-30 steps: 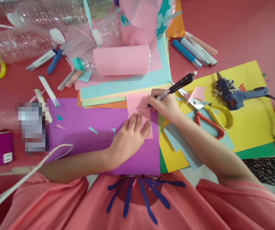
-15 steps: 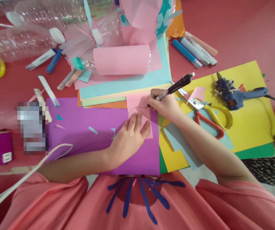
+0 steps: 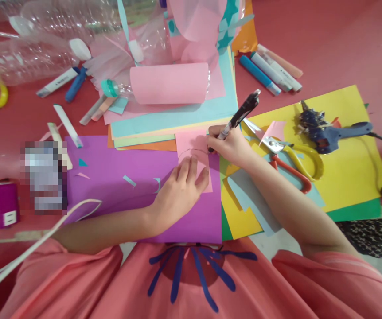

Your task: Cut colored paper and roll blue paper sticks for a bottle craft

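My right hand [image 3: 229, 145] grips a black pen [image 3: 240, 115], its tip at the right edge of a small pink paper [image 3: 191, 141]. A thin curved dark line runs across that paper. Spread fingers of my left hand [image 3: 181, 190] lie flat on the pink paper's lower part, which rests on a purple sheet [image 3: 111, 177]. Behind them, a bottle wrapped in pink paper [image 3: 169, 83] lies on its side, its teal cap [image 3: 109, 88] to the left. Right of my right hand are scissors [image 3: 274, 144] with yellow and red handles.
A glue gun [image 3: 327, 135] lies on a yellow sheet [image 3: 353, 177] at the right. Markers [image 3: 260, 73] lie at the upper right. Clear bottles [image 3: 25, 57] fill the upper left. A phone [image 3: 44, 177] and a purple box [image 3: 3, 206] are at the left. A white cable crosses the lower left.
My right hand and the pen have shifted slightly right and down, the pen standing more upright. The drawn line reaches farther right. My left hand has stayed in place.
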`<state>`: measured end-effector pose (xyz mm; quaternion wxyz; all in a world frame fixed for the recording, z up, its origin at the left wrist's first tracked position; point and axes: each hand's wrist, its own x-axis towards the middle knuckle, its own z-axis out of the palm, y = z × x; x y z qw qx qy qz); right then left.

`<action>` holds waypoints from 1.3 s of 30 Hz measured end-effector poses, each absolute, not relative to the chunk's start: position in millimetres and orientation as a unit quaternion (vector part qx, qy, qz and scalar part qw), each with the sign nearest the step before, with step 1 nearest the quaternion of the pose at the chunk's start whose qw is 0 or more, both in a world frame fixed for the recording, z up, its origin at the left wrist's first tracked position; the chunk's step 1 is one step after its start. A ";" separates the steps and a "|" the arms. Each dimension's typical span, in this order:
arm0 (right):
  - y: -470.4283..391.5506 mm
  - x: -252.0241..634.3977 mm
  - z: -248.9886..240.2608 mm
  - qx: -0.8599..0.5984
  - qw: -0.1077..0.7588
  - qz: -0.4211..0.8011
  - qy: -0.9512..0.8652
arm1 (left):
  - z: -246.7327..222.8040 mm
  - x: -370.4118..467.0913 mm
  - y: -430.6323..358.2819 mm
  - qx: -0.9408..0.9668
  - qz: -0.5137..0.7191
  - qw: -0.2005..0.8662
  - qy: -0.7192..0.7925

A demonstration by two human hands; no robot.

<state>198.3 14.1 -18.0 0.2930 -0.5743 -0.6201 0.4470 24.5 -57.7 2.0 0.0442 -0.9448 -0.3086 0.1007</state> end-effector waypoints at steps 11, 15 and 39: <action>12.8 197.7 -21.0 -0.559 0.349 0.478 -0.580 | 0.9 24.6 -58.4 -0.945 0.095 0.046 -0.309; 7.7 184.8 -23.6 -0.543 0.379 0.464 -0.588 | 2.6 24.8 -58.7 -0.943 0.092 0.068 -0.311; 1.6 164.7 -27.6 -0.565 0.368 0.429 -0.601 | 3.5 27.9 -62.9 -0.943 0.110 0.071 -0.307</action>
